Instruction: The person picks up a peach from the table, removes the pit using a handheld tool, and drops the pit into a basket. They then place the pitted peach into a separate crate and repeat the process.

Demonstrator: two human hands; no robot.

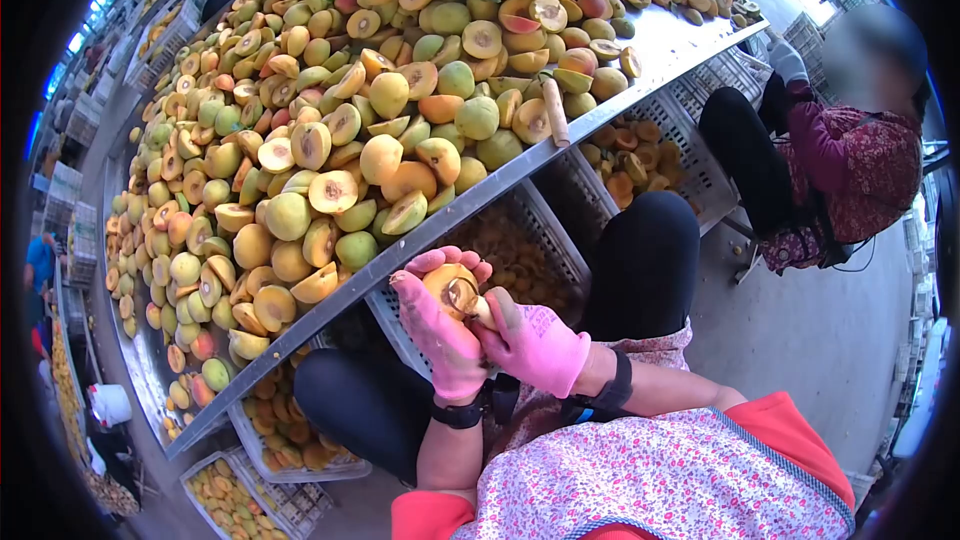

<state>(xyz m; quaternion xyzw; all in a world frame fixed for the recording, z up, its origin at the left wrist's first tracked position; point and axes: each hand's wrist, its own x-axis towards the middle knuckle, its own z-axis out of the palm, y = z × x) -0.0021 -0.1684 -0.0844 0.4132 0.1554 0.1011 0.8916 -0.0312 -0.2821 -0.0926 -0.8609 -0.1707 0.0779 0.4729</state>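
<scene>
Your left hand (440, 328) cups the halved fruit (438, 283) and your right hand (540, 342) holds the looped tool (483, 312) at its cut face; steady the palm and turn the loop lightly (fingertips clear of it). The fruit, near the edge of the table (530, 162), looks orange-yellow, browner inside the loop.
</scene>
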